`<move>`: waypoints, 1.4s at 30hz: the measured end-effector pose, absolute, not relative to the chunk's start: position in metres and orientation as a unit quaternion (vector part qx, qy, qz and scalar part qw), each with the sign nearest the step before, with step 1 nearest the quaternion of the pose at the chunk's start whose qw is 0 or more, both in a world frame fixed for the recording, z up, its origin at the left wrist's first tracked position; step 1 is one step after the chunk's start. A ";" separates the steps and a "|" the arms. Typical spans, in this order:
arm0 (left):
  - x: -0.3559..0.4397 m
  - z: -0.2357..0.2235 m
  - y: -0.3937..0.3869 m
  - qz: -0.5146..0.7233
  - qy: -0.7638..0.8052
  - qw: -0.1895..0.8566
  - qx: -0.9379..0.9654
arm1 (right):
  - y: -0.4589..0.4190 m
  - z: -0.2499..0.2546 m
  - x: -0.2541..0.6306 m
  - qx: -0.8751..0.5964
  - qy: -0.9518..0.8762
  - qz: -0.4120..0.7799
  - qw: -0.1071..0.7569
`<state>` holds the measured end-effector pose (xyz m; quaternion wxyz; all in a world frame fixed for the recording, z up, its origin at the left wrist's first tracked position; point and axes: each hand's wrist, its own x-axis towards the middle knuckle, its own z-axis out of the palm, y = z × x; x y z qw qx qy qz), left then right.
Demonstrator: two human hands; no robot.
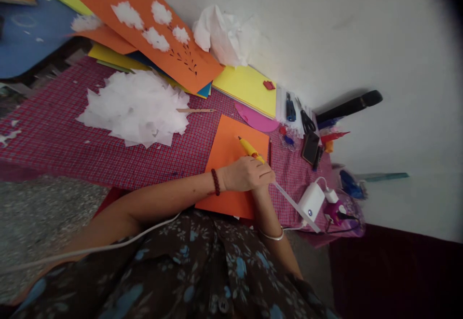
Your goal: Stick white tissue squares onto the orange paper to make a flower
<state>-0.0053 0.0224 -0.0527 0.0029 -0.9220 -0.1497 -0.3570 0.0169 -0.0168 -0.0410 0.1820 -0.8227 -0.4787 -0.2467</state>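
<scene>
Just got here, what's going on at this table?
Someone's left hand is closed over a yellow tool with a long pale stick trailing out behind. The right hand meets it there, mostly hidden. The tool's dark tip points over a plain orange sheet; can't tell if it touches. A pile of white paper pieces sits to the left, and another orange sheet with white tufts and dark marks lies beyond.

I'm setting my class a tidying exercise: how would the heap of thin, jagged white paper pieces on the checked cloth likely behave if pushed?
The heap would probably slump and spread, since its pieces look loosely piled. Each looks thin enough to be floppy and light. The slim brown stick at its edge may get shoved along.
</scene>
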 end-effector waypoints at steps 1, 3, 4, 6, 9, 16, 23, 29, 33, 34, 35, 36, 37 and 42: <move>-0.005 -0.054 0.023 -0.371 -0.140 0.012 -0.918 | -0.016 -0.042 0.015 -0.826 -0.468 -0.272 0.158; -0.005 -0.055 0.023 -0.402 -0.133 0.028 -0.906 | -0.012 -0.044 0.011 -0.828 -0.438 -0.330 0.114; -0.005 -0.056 0.023 -0.415 -0.137 0.033 -0.899 | -0.009 -0.045 0.009 -0.827 -0.428 -0.349 0.104; -0.005 -0.057 0.023 -0.428 -0.139 0.039 -0.892 | -0.006 -0.046 0.006 -0.827 -0.413 -0.372 0.089; -0.005 -0.056 0.023 -0.419 -0.144 0.037 -0.896 | -0.006 -0.046 0.007 -0.827 -0.420 -0.369 0.060; -0.007 -0.052 0.024 -0.408 -0.146 0.035 -0.900 | -0.006 -0.045 0.008 -0.819 -0.430 -0.379 0.027; -0.007 -0.051 0.026 -0.435 -0.161 0.047 -0.885 | 0.001 -0.044 0.006 -0.821 -0.415 -0.387 0.060; -0.006 -0.050 0.028 -0.392 -0.166 0.014 -0.905 | -0.004 -0.040 0.013 -0.819 -0.474 -0.322 0.028; -0.006 -0.050 0.029 -0.395 -0.166 0.009 -0.903 | -0.003 -0.041 0.015 -0.817 -0.464 -0.326 0.106; -0.006 -0.050 0.029 -0.397 -0.168 0.011 -0.902 | -0.003 -0.041 0.014 -0.815 -0.462 -0.328 0.121; -0.006 -0.050 0.030 -0.402 -0.170 0.013 -0.900 | -0.002 -0.041 0.014 -0.814 -0.462 -0.327 0.126; -0.006 -0.050 0.030 -0.408 -0.171 0.017 -0.897 | -0.002 -0.041 0.013 -0.815 -0.464 -0.325 0.120; -0.006 -0.050 0.030 -0.416 -0.171 0.020 -0.893 | -0.003 -0.040 0.013 -0.817 -0.466 -0.322 0.107; -0.008 -0.050 0.031 -0.425 -0.172 0.031 -0.888 | -0.005 -0.036 0.010 -0.828 -0.479 -0.286 0.056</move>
